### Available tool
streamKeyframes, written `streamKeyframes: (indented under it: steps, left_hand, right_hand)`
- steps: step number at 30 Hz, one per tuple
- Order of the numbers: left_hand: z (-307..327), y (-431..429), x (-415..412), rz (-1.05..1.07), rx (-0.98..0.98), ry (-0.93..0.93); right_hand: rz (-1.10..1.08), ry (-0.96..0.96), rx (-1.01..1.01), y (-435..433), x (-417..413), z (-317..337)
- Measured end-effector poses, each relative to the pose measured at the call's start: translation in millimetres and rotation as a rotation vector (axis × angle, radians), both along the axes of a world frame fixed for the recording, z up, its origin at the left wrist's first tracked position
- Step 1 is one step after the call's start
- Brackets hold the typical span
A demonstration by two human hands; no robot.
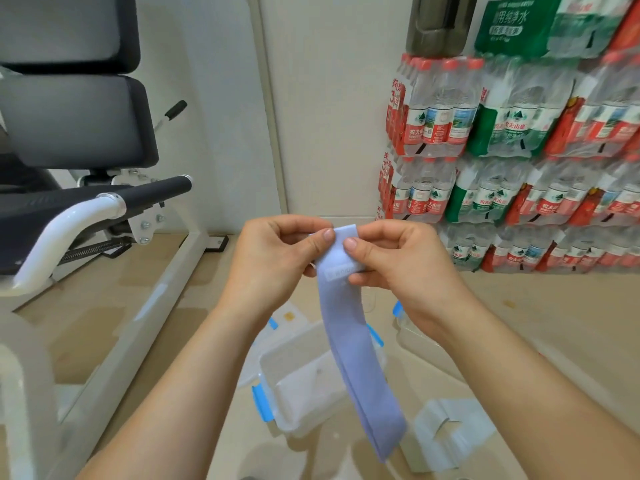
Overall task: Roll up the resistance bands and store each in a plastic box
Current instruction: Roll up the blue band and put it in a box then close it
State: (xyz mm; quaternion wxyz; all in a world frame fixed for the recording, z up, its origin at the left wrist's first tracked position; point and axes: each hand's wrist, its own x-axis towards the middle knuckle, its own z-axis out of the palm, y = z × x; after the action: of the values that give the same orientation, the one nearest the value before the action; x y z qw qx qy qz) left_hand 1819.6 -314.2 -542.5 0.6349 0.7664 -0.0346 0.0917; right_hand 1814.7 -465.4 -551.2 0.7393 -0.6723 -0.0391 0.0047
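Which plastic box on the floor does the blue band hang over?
The open box with the blue clip on its left edge, straight under the band. The other box lies further right, partly hidden by the right wrist.

Matt lilac cloth band (pixel 349 341), clear plastic box (pixel 304 382) with blue clips, glossy beige floor (pixel 554 323)

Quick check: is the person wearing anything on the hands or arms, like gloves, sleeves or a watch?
No. The left hand and right hand are bare, with no gloves, rings or watch in view. Both forearms show no sleeves. The nails are short and unpainted.
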Motion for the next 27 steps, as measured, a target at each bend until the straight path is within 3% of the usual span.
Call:
streamKeyframes:
  steps: [8,21,27]
  left_hand:
    - [-4,1,0,-0.017,0.123,-0.018]
    - [-5,2,-1,0.021,0.224,-0.127]
    - [-6,-2,-8,0.032,0.406,-0.261]
  right_hand:
    - [-0.058,-0.109,-0.212,5,3,-12]
    - [0.076,0.057,-0.090,-6,2,3]
    - [0.124,0.086,-0.152,-12,0,4]
